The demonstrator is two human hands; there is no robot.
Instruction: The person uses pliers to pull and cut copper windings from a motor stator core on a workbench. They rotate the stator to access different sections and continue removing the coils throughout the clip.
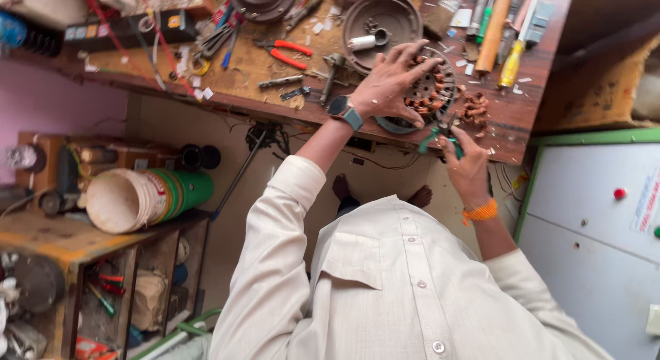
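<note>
A round metal motor stator (432, 92) with copper windings lies at the near edge of a wooden workbench (261, 78). My left hand (392, 85), with a wristwatch on its wrist, is spread flat on top of the stator. My right hand (466, 164), with an orange band at the wrist, grips green-handled pliers (438, 135) whose jaws reach the stator's near rim. A small heap of cut copper wire (474, 109) sits just right of the stator.
The bench holds red-handled pliers (289, 54), a round metal motor cover (381, 19), an orange-handled tool (493, 30) and several scattered tools. A green and white bucket (148, 198) lies on its side on a low shelf at left. A white cabinet (591, 222) stands at right.
</note>
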